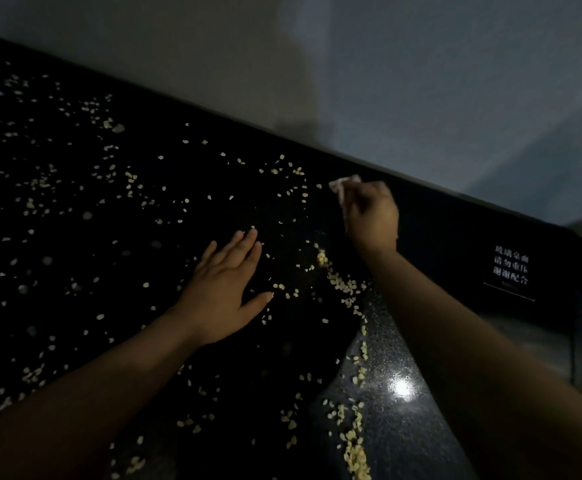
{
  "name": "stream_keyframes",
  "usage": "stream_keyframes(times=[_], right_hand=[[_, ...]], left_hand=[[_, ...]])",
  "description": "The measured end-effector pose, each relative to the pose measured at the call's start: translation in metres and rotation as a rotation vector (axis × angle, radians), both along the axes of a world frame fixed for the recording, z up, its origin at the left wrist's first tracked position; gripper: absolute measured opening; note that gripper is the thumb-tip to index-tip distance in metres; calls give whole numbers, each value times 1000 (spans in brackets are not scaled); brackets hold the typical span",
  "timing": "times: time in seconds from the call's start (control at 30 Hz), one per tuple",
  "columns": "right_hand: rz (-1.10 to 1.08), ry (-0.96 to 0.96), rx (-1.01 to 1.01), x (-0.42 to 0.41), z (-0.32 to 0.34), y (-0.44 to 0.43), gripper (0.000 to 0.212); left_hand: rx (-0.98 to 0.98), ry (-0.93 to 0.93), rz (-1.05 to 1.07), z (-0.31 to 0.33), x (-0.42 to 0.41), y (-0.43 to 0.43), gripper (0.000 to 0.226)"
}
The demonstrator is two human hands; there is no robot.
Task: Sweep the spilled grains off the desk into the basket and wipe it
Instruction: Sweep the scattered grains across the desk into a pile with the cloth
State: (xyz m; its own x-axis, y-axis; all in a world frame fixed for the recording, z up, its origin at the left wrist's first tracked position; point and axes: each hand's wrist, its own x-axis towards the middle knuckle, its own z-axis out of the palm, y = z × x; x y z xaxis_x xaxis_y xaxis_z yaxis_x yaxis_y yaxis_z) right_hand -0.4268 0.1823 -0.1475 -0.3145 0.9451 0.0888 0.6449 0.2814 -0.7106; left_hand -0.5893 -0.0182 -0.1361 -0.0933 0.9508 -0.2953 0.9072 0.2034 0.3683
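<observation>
Pale grains (343, 284) lie scattered over a glossy black desk (75, 258), thickest in a line running down the right side and spread thinly to the far left. My left hand (225, 289) rests flat on the desk with its fingers spread, among the grains. Near the desk's far edge, my right hand (369, 216) is closed around a small light cloth or tissue (343, 187) that sticks out past the fingers. No basket is in view.
A grey wall (386, 81) rises directly behind the desk's far edge. On the right of the desk sits a small black sign (510, 271) with white characters. A bright lamp reflection (402, 388) shows on the speckled surface.
</observation>
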Motion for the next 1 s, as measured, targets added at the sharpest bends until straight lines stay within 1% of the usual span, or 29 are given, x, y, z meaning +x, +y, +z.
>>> stream_keyframes(times=[0.07, 0.13, 0.17, 0.2, 0.27, 0.33, 0.43, 0.5, 0.6, 0.7, 0.8, 0.87, 0.93, 1.0], right_hand=[[191, 3, -30, 6, 2, -28, 20], [302, 61, -144, 17, 9, -55, 20], [288, 110, -187, 22, 12, -65, 20], [221, 161, -206, 28, 14, -69, 20], [27, 221, -187, 43, 21, -65, 21], [-105, 229, -122, 60, 27, -52, 21], [-190, 188, -96, 78, 22, -42, 20], [-188, 121, -102, 80, 8, -47, 20], [-127, 50, -36, 70, -8, -69, 21], [24, 82, -32, 53, -9, -107, 22], [138, 138, -156, 47, 3, -138, 24], [95, 177, -152, 53, 15, -142, 24], [-16, 193, -86, 66, 29, -133, 23], [-142, 158, -35, 81, 36, -119, 21]], left_hand=[[0, 11, -3, -2, -1, 0, 92], [-3, 28, -12, -2, -2, 0, 93], [-1, 36, -17, -2, -2, 0, 93], [0, 42, -23, -2, -2, -1, 93], [4, 44, -30, -3, -1, -2, 93], [7, 42, -33, -4, -1, -2, 93], [2, 60, -40, -5, -2, -2, 96], [-3, 72, -48, -5, -3, -3, 96], [-20, 76, -54, -4, -3, -2, 97], [-45, 64, -57, 2, -1, -5, 99], [-63, 83, -71, 8, 7, -22, 100], [-78, 90, -81, 11, 13, -37, 100], [-83, 90, -78, 13, 16, -48, 100], [-85, 100, -82, 13, 18, -55, 100]])
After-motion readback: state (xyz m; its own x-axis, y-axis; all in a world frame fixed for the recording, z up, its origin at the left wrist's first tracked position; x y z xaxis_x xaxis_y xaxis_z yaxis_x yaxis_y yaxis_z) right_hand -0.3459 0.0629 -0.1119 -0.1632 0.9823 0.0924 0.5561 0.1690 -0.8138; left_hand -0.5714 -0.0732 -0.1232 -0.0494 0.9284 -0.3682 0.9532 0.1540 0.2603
